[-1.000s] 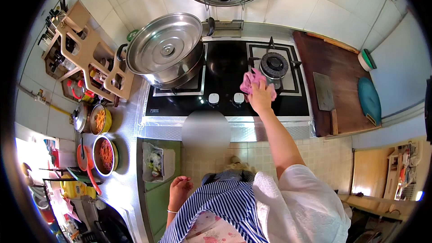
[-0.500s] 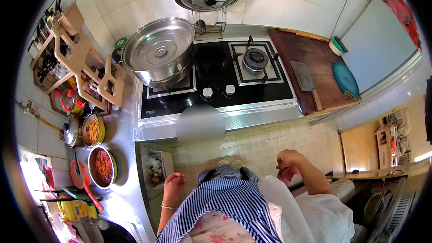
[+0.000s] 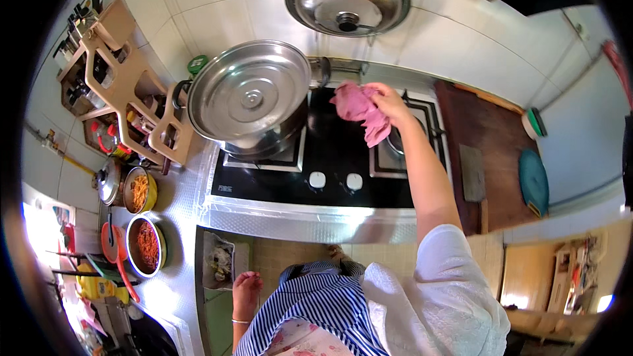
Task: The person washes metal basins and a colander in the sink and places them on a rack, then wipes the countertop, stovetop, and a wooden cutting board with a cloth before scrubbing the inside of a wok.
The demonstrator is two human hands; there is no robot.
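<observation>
My right hand (image 3: 389,102) is closed on a crumpled pink cloth (image 3: 361,111), held above the black glass gas stove (image 3: 330,151) between the two burners. The arm reaches across the right burner (image 3: 395,142) and hides much of it. A large lidded steel pot (image 3: 250,95) stands on the left burner, just left of the cloth. My left hand (image 3: 246,289) is low beside my striped apron (image 3: 316,303), near the counter's front edge. Its fingers are curled in, and whether they hold anything is too small to make out.
Right of the stove, a cleaver (image 3: 471,175) and a teal oval lid (image 3: 533,181) lie on a dark wooden board (image 3: 501,151). Bowls of shredded food (image 3: 148,245) and a red-handled pan (image 3: 119,257) stand on the left counter. A steel wok lid (image 3: 300,0) hangs on the wall.
My right hand has gone from beside my body up and forward over the stove, carrying the pink cloth. The left hand has dropped slightly. The whole view has shifted a little.
</observation>
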